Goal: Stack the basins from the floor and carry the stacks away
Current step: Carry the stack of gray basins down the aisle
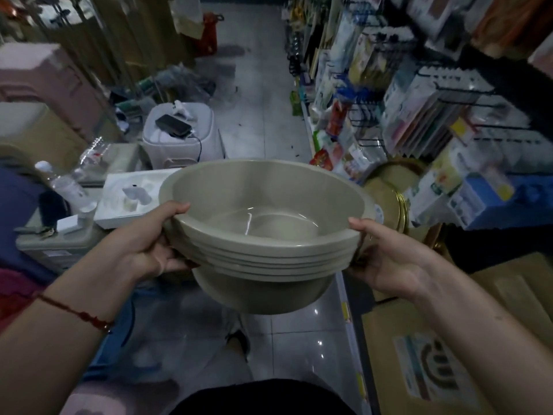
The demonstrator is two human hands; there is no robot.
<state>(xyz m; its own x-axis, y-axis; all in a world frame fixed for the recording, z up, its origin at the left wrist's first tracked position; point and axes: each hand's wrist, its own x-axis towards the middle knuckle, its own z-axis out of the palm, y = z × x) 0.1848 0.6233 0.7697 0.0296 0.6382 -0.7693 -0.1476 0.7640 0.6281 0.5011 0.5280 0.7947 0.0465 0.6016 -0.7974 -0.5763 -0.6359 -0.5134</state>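
Item: stack of nested basins (263, 235), centre of frame above the floor, my left hand (149, 244) and right hand (386, 259) clamped on opposite rims to keep it level for carrying.

Floor (263, 121): pale glossy tiles ran up a narrow shop aisle, small dark bits scattered near the right rack.
White bin (179, 136): stood left of the aisle, lid shut; a dark phone (173, 126) lay on the lid with a cable trailing off its right side.
White tray (131, 199): open moulded box, just in front of the bin, on a low grey crate.
Plastic bottle (68, 184): clear, white cap, lying tilted left of the tray.
Right rack (419, 115): wire hooks crowded with packaged goods.
Gold trays (389, 193): round, stacked on edge under the rack.
Cardboard boxes (434, 354): bottom right, one with a printed label.
Red stool (209, 31): far end of aisle, blurred.
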